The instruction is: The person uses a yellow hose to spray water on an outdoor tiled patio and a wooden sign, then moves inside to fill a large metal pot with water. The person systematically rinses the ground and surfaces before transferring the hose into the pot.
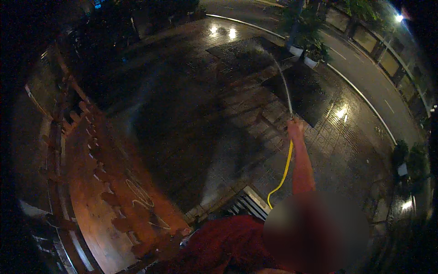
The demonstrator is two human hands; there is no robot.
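My right hand (295, 127), at the end of an outstretched arm, grips a yellow hose (286, 167) near its outlet. The hose hangs below the hand and curves down towards my body. From the outlet a thin jet of water (284, 80) arcs away over the wet patterned paving (239, 92). It reaches a dark flat mat (236, 53) on the ground. Another dark mat (301, 90) lies nearer, just beyond the hand. My left hand is out of view. A red garment shows at the bottom, and a blurred round patch hides part of the arm.
Potted plants (311, 61) in white pots stand by the pale kerb (359, 94), with a road (383, 89) beyond. An orange-brown wooden surface (99, 219) with a scalloped edge fills the lower left. A slatted object with a pale frame (258, 199) is close to my body. The surroundings are dark.
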